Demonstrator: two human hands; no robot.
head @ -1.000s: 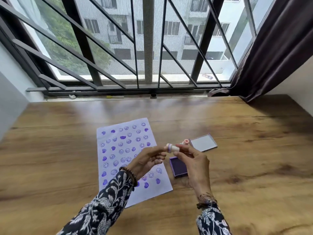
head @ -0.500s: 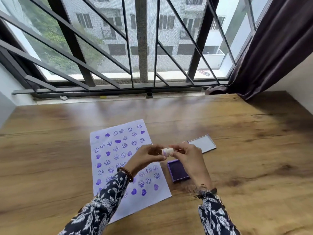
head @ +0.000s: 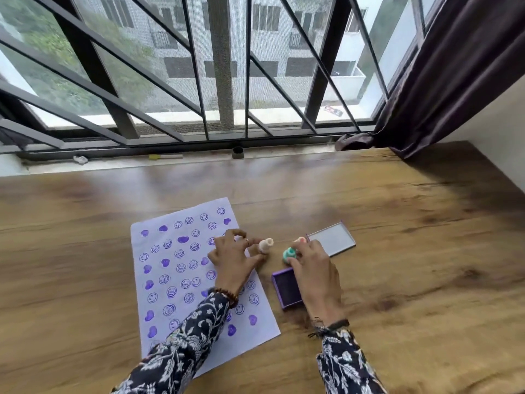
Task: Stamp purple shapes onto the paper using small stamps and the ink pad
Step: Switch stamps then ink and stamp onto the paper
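The white paper (head: 181, 274) lies on the wooden table, covered with several purple smiley and heart prints. My left hand (head: 233, 260) rests over its right edge, index finger and thumb pinching a small cream stamp (head: 265, 245) that stands upright just off the paper. My right hand (head: 312, 268) grips a teal stamp (head: 289, 253) with its fingertips, above the far end of the open purple ink pad (head: 285, 291). A pink stamp (head: 299, 239) peeks out behind my right fingers. The pad's lid (head: 331, 242) lies open beyond them.
The wooden table (head: 412, 280) stretches wide to the right and left. A barred window (head: 221, 81) runs along the far edge, and a dark curtain (head: 454, 66) hangs at the right corner. A wall closes off the right side.
Both hands held the cream stamp together above the pad. They have parted and lowered: the left carries the cream stamp down beside the paper, the right now holds a teal stamp.
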